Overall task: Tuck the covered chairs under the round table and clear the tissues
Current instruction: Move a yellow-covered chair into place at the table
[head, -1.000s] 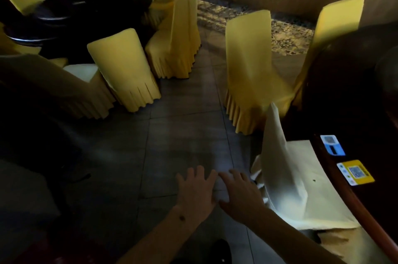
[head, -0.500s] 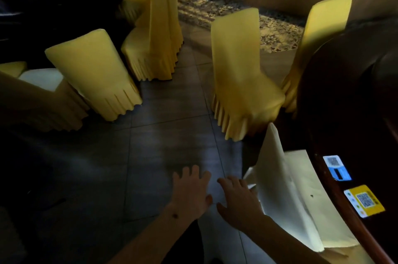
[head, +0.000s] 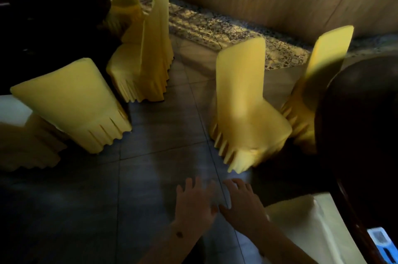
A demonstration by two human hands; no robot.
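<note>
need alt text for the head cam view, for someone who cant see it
A person's left hand and right hand, both open and empty, reach forward over a dark tiled floor. Ahead stands a yellow-covered chair beside a dark round table at right, a pale-covered chair close by; more yellow chairs stand at left.

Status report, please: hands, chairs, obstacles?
Left hand and right hand open, empty, side by side above floor. Yellow chair ahead stands beside round table, not tucked. Pale chair close at right. No tissues visible.
</note>
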